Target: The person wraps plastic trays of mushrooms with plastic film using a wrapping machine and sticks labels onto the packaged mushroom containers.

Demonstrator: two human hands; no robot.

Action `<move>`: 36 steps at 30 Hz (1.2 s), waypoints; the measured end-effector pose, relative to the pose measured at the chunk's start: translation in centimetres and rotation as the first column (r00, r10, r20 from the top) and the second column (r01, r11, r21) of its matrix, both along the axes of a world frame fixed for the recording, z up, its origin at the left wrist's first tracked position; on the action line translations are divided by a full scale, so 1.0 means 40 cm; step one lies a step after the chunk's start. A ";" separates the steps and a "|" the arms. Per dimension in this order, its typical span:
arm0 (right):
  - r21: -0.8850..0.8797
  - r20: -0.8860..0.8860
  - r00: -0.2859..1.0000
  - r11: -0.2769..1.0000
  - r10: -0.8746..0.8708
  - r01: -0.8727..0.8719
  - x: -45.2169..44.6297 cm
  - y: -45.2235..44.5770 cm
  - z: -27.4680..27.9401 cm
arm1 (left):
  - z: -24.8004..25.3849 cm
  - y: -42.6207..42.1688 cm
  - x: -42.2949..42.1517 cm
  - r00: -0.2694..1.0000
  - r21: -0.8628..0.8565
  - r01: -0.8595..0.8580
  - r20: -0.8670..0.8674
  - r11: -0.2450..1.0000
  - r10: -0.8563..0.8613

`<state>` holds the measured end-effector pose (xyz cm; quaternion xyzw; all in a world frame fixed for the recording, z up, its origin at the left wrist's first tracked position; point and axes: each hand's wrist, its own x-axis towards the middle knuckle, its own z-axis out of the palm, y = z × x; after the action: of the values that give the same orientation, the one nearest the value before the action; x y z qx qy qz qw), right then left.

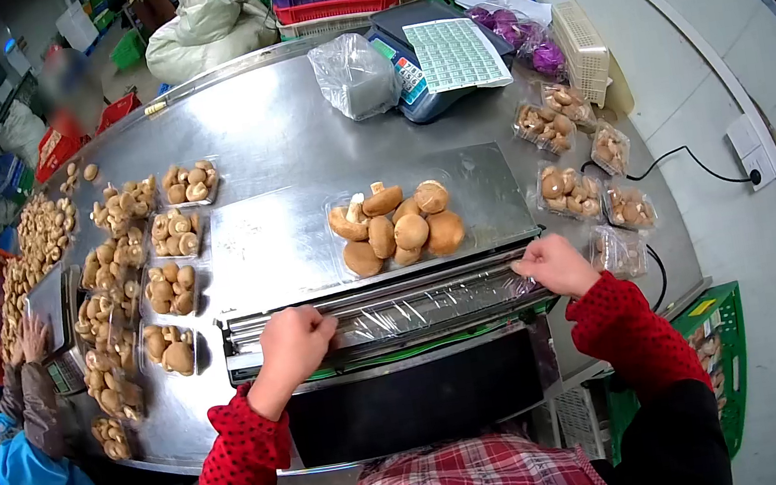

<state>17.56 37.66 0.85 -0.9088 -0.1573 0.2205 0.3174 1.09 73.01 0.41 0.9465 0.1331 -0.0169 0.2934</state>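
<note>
A clear tray of brown mushrooms [397,228] rests on the metal plate [269,250] of a wrapping machine. In front of it a roll of clear film [428,307] lies across the machine. My left hand [295,345] is closed, pinching the film near the roll's left end. At the right end my right hand [553,266] has its fingertips pressed together on the film's edge. The film lies between both hands, below the tray, and neither hand touches the mushrooms.
Packed mushroom trays [171,290] stand at the left, beside loose mushrooms [46,233]. A co-worker's hands [33,339] are by a scale [63,366]. More packs [569,190] sit at the right. A blue scale [431,95] with label sheets [457,53] and a plastic bag [353,77] stand at the back.
</note>
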 end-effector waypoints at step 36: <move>0.312 -0.674 0.723 0.945 0.149 0.096 -0.202 -0.036 -0.003 | -0.057 -0.164 -0.254 0.925 -0.773 -0.380 -0.321 0.508 0.204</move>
<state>9.49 36.20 0.73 -0.6937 -0.0752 0.5178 0.4950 -9.06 66.45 -1.86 0.6559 0.2948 -0.1165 0.6850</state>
